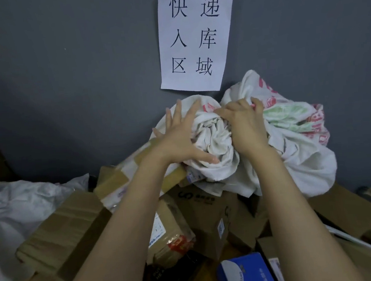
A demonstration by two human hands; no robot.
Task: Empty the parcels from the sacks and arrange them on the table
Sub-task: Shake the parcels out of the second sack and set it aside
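Head view: the crumpled white sack sits on top of the heaped parcels, against the wall, dead ahead and between both hands. The left hand presses on it with splayed fingers. The right hand clutches a fold (likely the better grip for lifting it clear).

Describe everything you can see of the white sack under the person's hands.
The sack is soft white cloth, grubby in places, with red and green print on part of it. It lies crumpled and bunched atop cardboard parcels against the grey wall. The left hand presses on it with spread fingers; the right hand grips a fold.
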